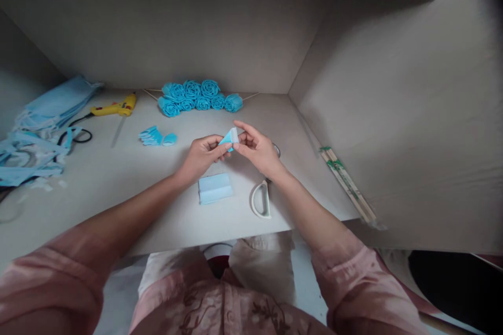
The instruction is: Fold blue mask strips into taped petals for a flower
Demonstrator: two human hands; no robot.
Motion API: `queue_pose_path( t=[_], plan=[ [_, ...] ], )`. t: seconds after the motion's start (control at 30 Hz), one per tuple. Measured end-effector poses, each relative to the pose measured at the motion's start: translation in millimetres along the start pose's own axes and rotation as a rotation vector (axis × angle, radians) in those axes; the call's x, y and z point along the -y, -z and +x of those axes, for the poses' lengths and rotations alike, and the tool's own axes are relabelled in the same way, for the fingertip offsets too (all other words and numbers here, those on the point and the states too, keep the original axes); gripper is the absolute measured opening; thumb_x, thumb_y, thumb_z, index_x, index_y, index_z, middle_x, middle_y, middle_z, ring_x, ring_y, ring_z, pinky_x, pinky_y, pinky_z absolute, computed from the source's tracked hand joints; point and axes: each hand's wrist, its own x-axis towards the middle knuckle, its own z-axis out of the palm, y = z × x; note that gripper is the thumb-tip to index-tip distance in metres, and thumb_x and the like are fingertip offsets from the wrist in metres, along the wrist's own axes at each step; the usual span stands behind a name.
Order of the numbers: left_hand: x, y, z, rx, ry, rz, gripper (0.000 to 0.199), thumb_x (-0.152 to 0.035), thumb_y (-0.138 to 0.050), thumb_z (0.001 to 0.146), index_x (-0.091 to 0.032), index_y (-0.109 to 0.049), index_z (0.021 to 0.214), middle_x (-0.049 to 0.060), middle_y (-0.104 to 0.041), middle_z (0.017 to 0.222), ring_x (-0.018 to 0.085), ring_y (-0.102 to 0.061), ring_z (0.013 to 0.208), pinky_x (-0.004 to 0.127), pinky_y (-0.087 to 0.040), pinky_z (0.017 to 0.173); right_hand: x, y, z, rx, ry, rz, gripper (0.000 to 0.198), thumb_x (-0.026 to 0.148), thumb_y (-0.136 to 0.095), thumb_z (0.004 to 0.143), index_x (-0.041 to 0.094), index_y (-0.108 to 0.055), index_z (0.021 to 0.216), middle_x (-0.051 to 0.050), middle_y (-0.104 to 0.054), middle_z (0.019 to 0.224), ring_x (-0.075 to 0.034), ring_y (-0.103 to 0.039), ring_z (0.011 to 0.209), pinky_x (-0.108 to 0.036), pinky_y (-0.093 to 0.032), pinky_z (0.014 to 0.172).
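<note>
Between my two hands is a small folded piece of blue mask fabric (pixel 229 138), its paler side turned out at the right edge. My left hand (pixel 204 154) pinches its left part between thumb and fingers. On the right edge, my right hand (pixel 257 149) grips it with the thumb, while the index finger stretches up above. Just below lies a flat, creased light-blue fabric rectangle (pixel 215 188). A pair of scissors (pixel 260 200) rests partly under my right hand and wrist, its white handle showing toward the front.
Blue fabric roses (pixel 192 96) on sticks lie along the back wall. Folded blue pieces (pixel 151 136) sit left of my hands. Farther left are a yellow glue gun (pixel 115 107), face masks (pixel 58 100) and cut scraps (pixel 31 159). Packaged wooden sticks (pixel 348 183) lie at the right edge.
</note>
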Motion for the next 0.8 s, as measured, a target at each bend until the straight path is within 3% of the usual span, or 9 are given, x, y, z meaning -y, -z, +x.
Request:
queue_pose_path(
  t=[0.37, 0.6, 0.8],
  plan=[
    [-1.2, 0.4, 1.2, 0.078, 0.075, -0.022, 0.032, -0.043, -0.074, 0.067, -0.015, -0.061, 0.071, -0.001, -0.061, 0.061, 0.008, -0.049, 0.052, 0.022, -0.038, 0.051, 6.5, 0.1, -1.7, 0.002, -0.054, 0.053, 0.042, 0.040, -0.066, 0.081, 0.022, -0.065, 0.119, -0.002, -0.064, 0.090, -0.014, -0.060, 0.084, -0.030, -0.049, 0.083],
    [-4.2, -2.2, -1.3, 0.176, 0.042, 0.065, 0.026, -0.037, -0.072, 0.068, -0.017, -0.057, 0.067, -0.003, -0.058, 0.058, 0.008, -0.049, 0.052, 0.021, -0.039, 0.052, 6.4, -1.7, -2.5, -0.009, -0.071, -0.032, 0.024, 0.038, -0.072, 0.076, 0.019, -0.071, 0.090, 0.001, -0.059, 0.072, -0.011, -0.054, 0.068, -0.025, -0.046, 0.066],
    [-4.4, -1.3, -1.5, 0.179, 0.045, 0.020, 0.026, -0.038, -0.072, 0.070, -0.017, -0.057, 0.068, -0.002, -0.060, 0.060, 0.009, -0.050, 0.051, 0.022, -0.040, 0.052, 12.5, -0.7, -5.5, -0.078, 0.137, -0.248, 0.012, 0.031, -0.066, 0.083, 0.021, -0.072, 0.085, -0.001, -0.066, 0.078, -0.014, -0.059, 0.074, -0.029, -0.049, 0.075]
  ],
)
